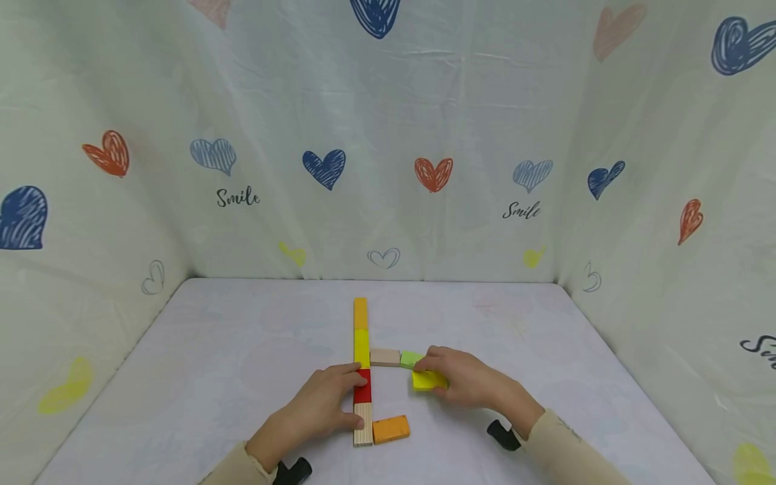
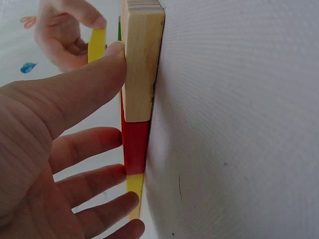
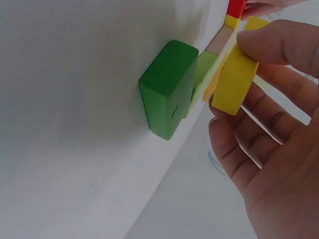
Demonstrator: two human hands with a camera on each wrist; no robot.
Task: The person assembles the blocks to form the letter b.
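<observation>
A straight row of blocks runs away from me: a natural wood block (image 1: 363, 436) nearest, then a red block (image 1: 364, 394), a yellow block (image 1: 361, 345) and an orange-yellow block (image 1: 360, 312) at the far end. My left hand (image 1: 324, 402) rests along the row's left side, thumb on the wood block, outstretched fingers by the red and yellow ones. Between thumb and fingers my right hand (image 1: 467, 380) pinches a separate yellow block (image 3: 237, 82), lifted off the table. Under it lie a light green block (image 1: 409, 358) and a dark green block (image 3: 169, 74), the latter hidden in the head view.
A pale wood block (image 1: 384, 358) joins the row's right side to the light green block. An orange block (image 1: 391, 429) lies slightly angled beside the near wood block. White cloth walls with printed hearts (image 1: 433, 174) surround the white table (image 1: 254, 323).
</observation>
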